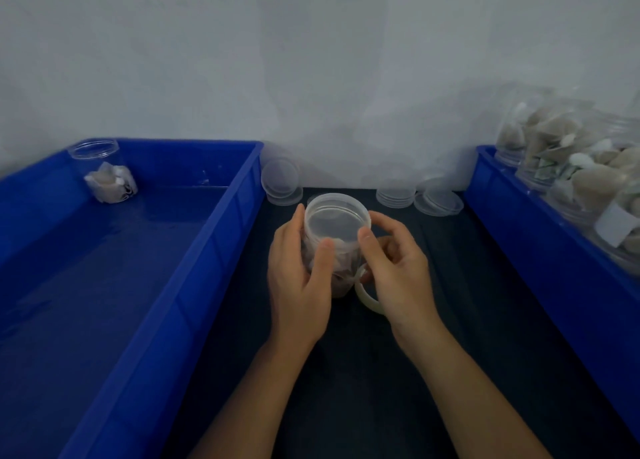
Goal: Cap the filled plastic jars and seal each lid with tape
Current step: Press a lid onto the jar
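Far left, a blue bin [114,285] holds one open jar [104,172] in its back corner, partly filled. Beside the bin, spare lids [280,181] lean against its wall. Centre stage on the dark table [346,389]: the left hand [301,282] wraps the filled jar [329,250], fingers curled round its side, thumb up near the rim. The lid [336,221] sits on top. The right hand [398,268] pinches the lid's edge with thumb and forefinger, and a tape roll [367,295] hangs under its palm, touching the jar. More lids [438,202] lie behind. Right, a second bin [554,250] carries filled jars [571,160] piled on their sides.
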`<action>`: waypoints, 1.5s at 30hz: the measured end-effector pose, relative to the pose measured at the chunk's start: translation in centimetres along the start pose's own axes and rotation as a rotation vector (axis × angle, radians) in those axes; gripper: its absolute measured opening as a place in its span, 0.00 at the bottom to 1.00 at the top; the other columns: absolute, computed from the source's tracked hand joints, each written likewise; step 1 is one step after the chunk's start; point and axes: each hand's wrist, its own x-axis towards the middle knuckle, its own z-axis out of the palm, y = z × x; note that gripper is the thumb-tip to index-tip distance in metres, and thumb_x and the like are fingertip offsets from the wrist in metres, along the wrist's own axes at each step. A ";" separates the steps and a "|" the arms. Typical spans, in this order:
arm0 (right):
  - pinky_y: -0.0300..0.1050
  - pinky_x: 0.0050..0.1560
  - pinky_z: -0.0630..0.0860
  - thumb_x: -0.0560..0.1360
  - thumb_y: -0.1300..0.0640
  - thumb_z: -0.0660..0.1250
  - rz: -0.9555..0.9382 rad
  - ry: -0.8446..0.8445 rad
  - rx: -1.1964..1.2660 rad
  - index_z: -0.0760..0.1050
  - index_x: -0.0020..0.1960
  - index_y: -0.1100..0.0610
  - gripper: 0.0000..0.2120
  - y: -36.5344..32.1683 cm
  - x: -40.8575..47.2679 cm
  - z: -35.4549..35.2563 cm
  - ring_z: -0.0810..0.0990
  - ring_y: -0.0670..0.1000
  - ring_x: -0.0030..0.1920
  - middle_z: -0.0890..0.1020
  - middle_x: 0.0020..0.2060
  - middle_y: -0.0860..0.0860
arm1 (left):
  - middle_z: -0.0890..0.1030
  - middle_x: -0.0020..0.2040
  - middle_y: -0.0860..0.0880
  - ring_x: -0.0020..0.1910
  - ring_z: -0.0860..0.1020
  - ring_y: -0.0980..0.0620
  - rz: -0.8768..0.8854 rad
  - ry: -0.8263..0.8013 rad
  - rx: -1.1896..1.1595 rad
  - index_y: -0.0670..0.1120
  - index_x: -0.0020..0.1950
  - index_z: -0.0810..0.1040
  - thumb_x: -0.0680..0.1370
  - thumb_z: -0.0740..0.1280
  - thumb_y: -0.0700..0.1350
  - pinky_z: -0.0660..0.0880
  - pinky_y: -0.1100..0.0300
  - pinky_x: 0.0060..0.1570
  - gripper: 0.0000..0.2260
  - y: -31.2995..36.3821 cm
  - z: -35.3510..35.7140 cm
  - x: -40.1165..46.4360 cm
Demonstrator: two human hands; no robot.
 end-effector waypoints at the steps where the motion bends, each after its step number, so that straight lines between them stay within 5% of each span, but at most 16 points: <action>1: 0.46 0.48 0.82 0.80 0.41 0.70 -0.027 0.006 -0.023 0.75 0.63 0.27 0.14 0.2 0.1 0.0 0.84 0.44 0.45 0.84 0.45 0.45 | 0.76 0.70 0.58 0.70 0.77 0.55 -0.014 0.004 -0.004 0.54 0.81 0.68 0.83 0.64 0.55 0.78 0.47 0.66 0.26 0.0 0.0 0.0; 6: 0.37 0.53 0.78 0.84 0.45 0.65 -0.143 -0.038 -0.103 0.72 0.72 0.31 0.17 0.8 0.1 0.0 0.78 0.36 0.58 0.74 0.56 0.31 | 0.76 0.68 0.58 0.67 0.77 0.56 -0.029 0.008 0.016 0.55 0.78 0.72 0.82 0.63 0.59 0.79 0.50 0.63 0.24 0.3 -0.1 0.1; 10: 0.27 0.52 0.75 0.84 0.46 0.66 -0.194 -0.061 -0.147 0.69 0.73 0.32 0.20 1.0 -0.1 -0.1 0.76 0.34 0.59 0.70 0.60 0.24 | 0.76 0.65 0.59 0.65 0.78 0.57 -0.049 -0.010 -0.014 0.56 0.75 0.74 0.81 0.64 0.60 0.79 0.62 0.58 0.23 0.5 0.0 0.0; 14: 0.35 0.55 0.78 0.83 0.41 0.63 -0.230 -0.066 -0.188 0.67 0.74 0.31 0.20 1.4 -0.1 -0.2 0.76 0.39 0.61 0.69 0.64 0.26 | 0.77 0.64 0.59 0.64 0.79 0.58 -0.064 -0.012 -0.055 0.54 0.74 0.75 0.80 0.65 0.61 0.77 0.68 0.56 0.24 0.5 -0.1 -0.1; 20: 0.49 0.59 0.80 0.81 0.34 0.60 -0.257 -0.041 -0.257 0.67 0.76 0.35 0.24 2.1 0.2 -0.3 0.77 0.44 0.62 0.73 0.65 0.31 | 0.80 0.64 0.58 0.64 0.80 0.57 -0.097 -0.020 -0.046 0.55 0.73 0.75 0.80 0.64 0.63 0.80 0.59 0.58 0.23 0.2 0.0 -0.3; 31: 0.43 0.60 0.75 0.81 0.34 0.62 -0.312 -0.049 -0.312 0.62 0.76 0.30 0.25 2.9 0.3 -0.3 0.73 0.43 0.67 0.69 0.67 0.28 | 0.80 0.65 0.59 0.65 0.79 0.55 -0.109 -0.020 -0.055 0.57 0.72 0.75 0.80 0.64 0.63 0.80 0.50 0.62 0.22 -0.1 0.1 -0.4; 35: 0.42 0.60 0.73 0.80 0.34 0.64 -0.303 -0.060 -0.307 0.58 0.78 0.27 0.28 3.2 0.3 -0.4 0.73 0.43 0.67 0.69 0.67 0.28 | 0.76 0.66 0.62 0.66 0.76 0.56 -0.065 -0.061 0.032 0.57 0.75 0.72 0.78 0.66 0.64 0.76 0.55 0.61 0.26 -0.1 0.2 -0.6; 45: 0.58 0.63 0.79 0.82 0.41 0.64 -0.379 -0.045 -0.296 0.67 0.74 0.37 0.21 2.9 0.5 -0.7 0.75 0.51 0.69 0.74 0.70 0.37 | 0.76 0.70 0.64 0.69 0.77 0.62 -0.092 -0.210 -0.076 0.60 0.78 0.65 0.77 0.77 0.54 0.76 0.67 0.63 0.33 -0.6 0.6 -0.5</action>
